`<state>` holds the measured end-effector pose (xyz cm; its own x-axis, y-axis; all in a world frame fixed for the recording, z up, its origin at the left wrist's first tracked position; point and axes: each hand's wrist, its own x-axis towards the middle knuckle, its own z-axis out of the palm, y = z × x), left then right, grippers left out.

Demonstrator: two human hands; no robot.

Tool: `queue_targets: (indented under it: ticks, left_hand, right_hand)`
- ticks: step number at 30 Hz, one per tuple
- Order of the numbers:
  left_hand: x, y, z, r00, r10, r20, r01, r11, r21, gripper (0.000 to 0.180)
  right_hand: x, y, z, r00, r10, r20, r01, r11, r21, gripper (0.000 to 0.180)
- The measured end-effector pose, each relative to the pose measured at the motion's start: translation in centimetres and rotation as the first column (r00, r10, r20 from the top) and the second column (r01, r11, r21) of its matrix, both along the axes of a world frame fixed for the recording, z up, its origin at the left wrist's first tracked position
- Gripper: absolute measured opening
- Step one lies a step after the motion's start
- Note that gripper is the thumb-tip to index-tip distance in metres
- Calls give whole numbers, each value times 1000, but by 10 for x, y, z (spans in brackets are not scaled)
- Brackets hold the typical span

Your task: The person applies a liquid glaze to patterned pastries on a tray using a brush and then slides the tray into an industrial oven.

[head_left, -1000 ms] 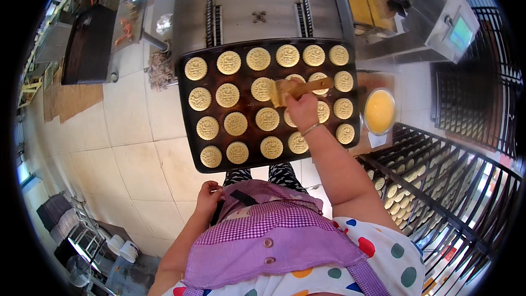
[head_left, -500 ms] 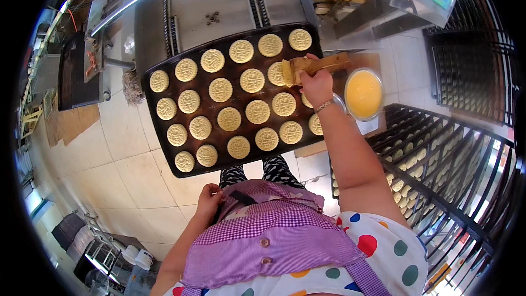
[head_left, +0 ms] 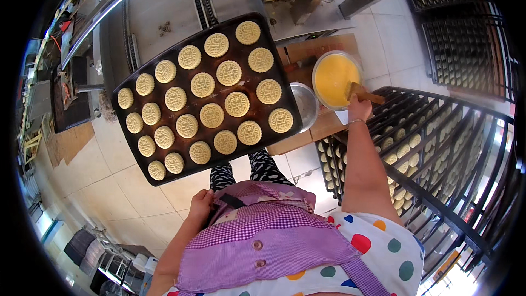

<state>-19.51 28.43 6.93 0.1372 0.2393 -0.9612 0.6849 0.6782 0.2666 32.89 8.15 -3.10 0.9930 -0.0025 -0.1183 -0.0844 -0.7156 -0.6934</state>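
Note:
A wooden-handled pastry brush (head_left: 376,98) is gripped by my right hand (head_left: 360,110). Its bristles rest at the near right rim of a round bowl (head_left: 337,53) of yellow liquid (head_left: 331,77), like egg wash. Left of it, a dark baking tray (head_left: 206,134) carries rows of round, pale-yellow pastries with stamped tops and scalloped edges, such as one pastry (head_left: 236,104) near the middle. Down by the purple checked apron (head_left: 263,208), my left hand (head_left: 203,201) is closed at the waist. What its fingers hold, if anything, is hidden.
An empty round container (head_left: 304,107) sits between tray and bowl, above cardboard (head_left: 290,141). At right, a black metal rack (head_left: 427,181) holds more trays of pastries. Beyond the tray lies a metal conveyor machine (head_left: 164,0). Tiled floor (head_left: 126,186) shows at left.
My right hand has carried the brush from a pastry at the tray's right side over to the bowl. The view has shifted, so the tray appears farther left. My left hand stays at the waist.

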Motion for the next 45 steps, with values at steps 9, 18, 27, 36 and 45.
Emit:
queue_targets:
  ticks: [9,18,27,36,45]
  left_hand:
    - [3,0,6,978,-182,-102,194,974,120,37]
    - [-18,12,11,995,-102,3,100,975,199,14]
    - [-92,22,-3,995,-56,80,35,969,245,23]
    - [-147,38,2,997,15,78,-35,963,267,21]
    - [-219,40,-8,993,101,55,-112,961,252,25]
  right_hand:
    - [-19,24,9,833,-331,-444,530,710,464,40]
    - [-68,5,20,937,346,52,-318,905,-281,38]
    - [-164,62,119,951,203,-233,-59,859,508,47]
    - [-360,255,97,710,640,-293,-321,665,674,55]
    - [-246,207,100,907,421,-13,-410,889,204,38]
